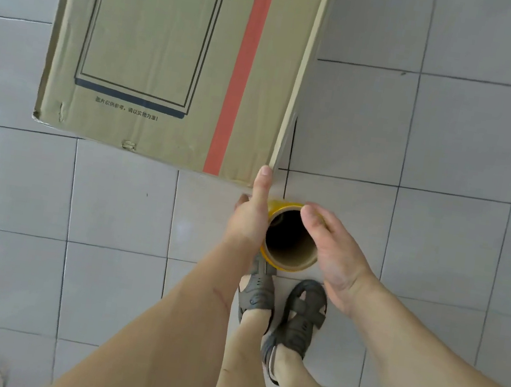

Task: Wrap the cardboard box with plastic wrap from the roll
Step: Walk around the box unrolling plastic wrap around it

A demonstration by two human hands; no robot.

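Left hand, right hand: grips clamped round one roll beside one cardboard box.

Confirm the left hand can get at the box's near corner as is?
Likely yes: the left hand has its thumb on the near right corner of the cardboard box, nothing between. That hand lies against the roll, held by the right hand, so it isn't wholly free.
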